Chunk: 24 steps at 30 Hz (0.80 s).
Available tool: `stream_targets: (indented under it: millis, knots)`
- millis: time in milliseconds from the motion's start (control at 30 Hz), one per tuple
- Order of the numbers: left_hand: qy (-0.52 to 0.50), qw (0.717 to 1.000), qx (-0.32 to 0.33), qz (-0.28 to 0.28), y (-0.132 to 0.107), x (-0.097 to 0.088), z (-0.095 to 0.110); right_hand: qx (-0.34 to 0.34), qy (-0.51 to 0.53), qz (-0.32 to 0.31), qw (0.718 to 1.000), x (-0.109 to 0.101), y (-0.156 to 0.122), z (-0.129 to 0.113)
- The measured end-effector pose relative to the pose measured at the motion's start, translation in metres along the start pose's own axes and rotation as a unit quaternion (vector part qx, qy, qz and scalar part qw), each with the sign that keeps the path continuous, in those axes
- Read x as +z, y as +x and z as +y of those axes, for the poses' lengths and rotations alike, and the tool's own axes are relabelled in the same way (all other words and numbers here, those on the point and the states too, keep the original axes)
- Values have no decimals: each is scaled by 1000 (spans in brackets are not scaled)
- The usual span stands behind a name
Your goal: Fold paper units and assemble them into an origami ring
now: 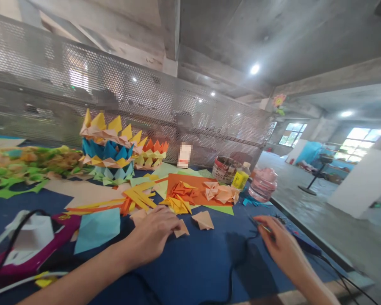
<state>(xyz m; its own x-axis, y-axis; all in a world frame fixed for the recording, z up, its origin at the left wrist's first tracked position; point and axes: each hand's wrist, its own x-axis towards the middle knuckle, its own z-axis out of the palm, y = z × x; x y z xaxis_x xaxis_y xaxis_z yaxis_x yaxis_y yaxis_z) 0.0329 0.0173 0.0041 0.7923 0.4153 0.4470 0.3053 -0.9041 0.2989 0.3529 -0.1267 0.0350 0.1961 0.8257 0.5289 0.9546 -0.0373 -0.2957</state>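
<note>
in front of the flat orange paper sheet (195,178) on the dark blue desk (206,264), seems to be at the step of handling small pieces. with the left hand (160,226), loosely curled, touching a small peach paper piece (182,229) near the fingertips (cannot tell whether gripped or merely pressed). with the right hand (274,237), to the right front of the sheet, closed around a slim dark tool (267,230) of unclear kind. probably calls for a clean pinch, without disturbing the creased peach paper square (203,220) just in front of the sheet. to the sheet's left, zigzag paper crowns (109,148) in yellow, blue and peach; to its right, a yellow-labelled clear plastic bottle (240,178). possibly in the way: a thin black cable (231,277) looping across, in front of the sheet.
</note>
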Motion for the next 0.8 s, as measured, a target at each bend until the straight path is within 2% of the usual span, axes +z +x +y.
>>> stream_targets:
  millis: [100,167,233,300,500,667,800]
  knots:
    - [1,1000,6,-8,-2,3,-1,62,-100,31,993,-37,-4,55]
    - [1,1000,10,-13,-3,3,-1,107,-156,17,982,-53,-5,91]
    - [2,1000,11,-11,-4,2,0,131,-177,-21,975,-60,-6,120]
    - [0,1000,8,-4,-5,2,1,128,-181,-52,974,-57,-8,139]
    - [-14,1000,-9,9,-3,2,3,118,-213,-79,967,-35,-6,162]
    - [-18,1000,-3,3,0,3,1,152,-257,-120,947,-32,0,174]
    - [-12,1000,-6,7,0,4,1,146,-206,-106,962,-31,1,177]
